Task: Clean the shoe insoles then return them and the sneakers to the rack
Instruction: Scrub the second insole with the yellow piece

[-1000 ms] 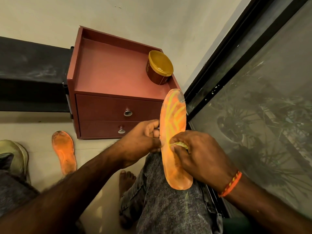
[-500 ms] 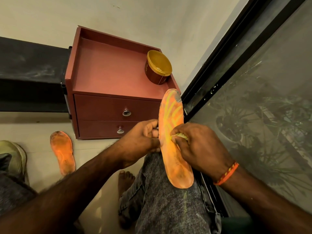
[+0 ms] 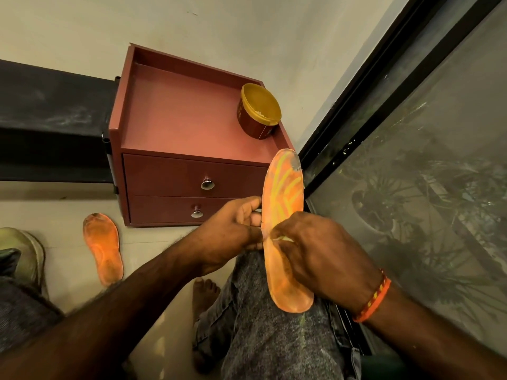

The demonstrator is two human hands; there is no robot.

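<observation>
Orange insole (image 3: 282,204) stands almost upright on the person's right knee (image 3: 263,319), which is covered by grey mottled trousers. Its toe end points up, toward the front corner of the red cabinet (image 3: 181,124), and shows yellow streaks and a grey worn patch. The left hand (image 3: 227,237) grips the insole at its left edge, with the fingers curled around the rim about half way along. The right hand (image 3: 315,256) lies over the lower half of the insole, and its fingertips pinch a small pale yellow piece (image 3: 284,238) against the surface; what this piece is, one cannot tell. An orange thread band (image 3: 373,300) is on the right wrist.

A second orange insole (image 3: 103,248), dirtier, lies flat on the pale floor, left of the cabinet and well apart from the hands. Further left, at the edge of the view, a part of a light green sneaker (image 3: 24,250) is visible. On the cabinet top, near its right rear corner, stands an open round tub (image 3: 259,113) with a yellow inside. A bare foot (image 3: 204,294) rests on the floor under the knee. A dark-framed glass door (image 3: 411,187) fills the right side.
</observation>
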